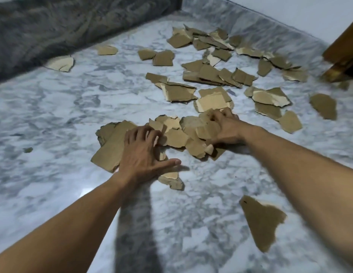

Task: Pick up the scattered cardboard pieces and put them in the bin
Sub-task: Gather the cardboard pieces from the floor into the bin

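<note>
- Left hand [144, 154]: fingers spread flat on the pile [112, 146].
- Right hand [226, 129]: fingers curled round pile pieces.
- Scraps [209, 73] litter the floor [53, 115] beyond; grey fabric [53, 22] lines its far edge.

Torn brown cardboard pieces [209, 75], irregular and flat, some showing a paler peeled face, lie scattered over the marble floor [53, 115], most overlapping in a loose spread at the far right. A nearer heap [176, 136] of overlapping scraps lies mid-floor, its right side bunched in the curled fingers of the right hand [227, 129], its long flat strip [108, 150] under the spread left hand [144, 154]. A triangular piece [260, 219] lies alone at the near right.
</note>
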A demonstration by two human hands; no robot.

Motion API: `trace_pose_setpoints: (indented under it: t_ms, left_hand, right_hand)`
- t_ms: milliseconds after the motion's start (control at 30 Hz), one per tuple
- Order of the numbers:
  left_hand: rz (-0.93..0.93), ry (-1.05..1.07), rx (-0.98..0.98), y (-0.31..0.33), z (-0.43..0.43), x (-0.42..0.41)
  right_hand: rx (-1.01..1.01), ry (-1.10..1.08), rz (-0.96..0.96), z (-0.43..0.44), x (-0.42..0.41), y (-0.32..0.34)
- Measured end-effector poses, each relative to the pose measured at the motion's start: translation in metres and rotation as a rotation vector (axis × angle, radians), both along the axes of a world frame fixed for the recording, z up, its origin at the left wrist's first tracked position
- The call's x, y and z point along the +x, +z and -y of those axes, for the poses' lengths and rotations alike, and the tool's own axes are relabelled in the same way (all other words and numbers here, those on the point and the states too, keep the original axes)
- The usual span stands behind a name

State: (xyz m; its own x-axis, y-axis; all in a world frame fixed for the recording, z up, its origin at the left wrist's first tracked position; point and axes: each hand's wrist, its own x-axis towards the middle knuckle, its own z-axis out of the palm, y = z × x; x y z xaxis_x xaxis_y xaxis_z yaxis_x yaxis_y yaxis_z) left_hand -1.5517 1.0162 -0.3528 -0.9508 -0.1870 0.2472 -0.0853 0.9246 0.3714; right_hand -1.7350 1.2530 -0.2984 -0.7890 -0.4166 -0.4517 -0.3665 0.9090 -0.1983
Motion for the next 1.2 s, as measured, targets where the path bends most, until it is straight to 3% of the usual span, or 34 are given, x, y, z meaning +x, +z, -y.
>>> trace_pose_setpoints:
  t_ms: [100, 167, 267, 367, 500, 700, 800, 967, 1100, 1200]
  left_hand:
    - [-0.046, 0.277, 0.074, 0.001, 0.016, 0.000]
    - [0.176, 0.366, 0.136, -0.002, 0.030, -0.004]
    - [0.401, 0.272, 0.059, -0.013, 0.032, -0.011]
    - [0.434, 0.218, -0.010, -0.018, 0.022, -0.014]
    - [0.373, 0.192, -0.006, -0.016, -0.006, -0.010]
    - [0.431, 0.163, 0.284, 0.001, -0.057, -0.004]
    - [0.543, 0.319, 0.322, 0.012, -0.061, 0.003]
    - [0.639, 0.323, 0.050, 0.022, -0.080, 0.031]
    - [0.779, 0.260, 0.247, 0.048, -0.074, 0.036]
    - [0.966, 0.202, 0.337, 0.066, -0.075, 0.052]
  right_hand:
    - [-0.059, -0.030, 0.011, -0.003, -0.006, 0.001]
    - [-0.179, -0.223, 0.048, -0.001, -0.025, 0.001]
    - [-0.210, -0.398, 0.047, 0.005, -0.053, -0.005]
    - [-0.069, -0.303, 0.067, 0.013, -0.059, -0.022]
    - [-0.093, -0.254, 0.069, 0.005, -0.033, -0.025]
    - [-0.173, -0.126, 0.044, -0.026, 0.040, -0.027]
    - [-0.242, -0.142, 0.065, -0.037, 0.061, -0.017]
    - [-0.164, 0.039, 0.135, -0.073, 0.091, -0.008]
    - [-0.015, 0.135, -0.015, -0.083, 0.126, -0.019]
    - [-0.075, 0.061, -0.024, -0.081, 0.136, -0.022]
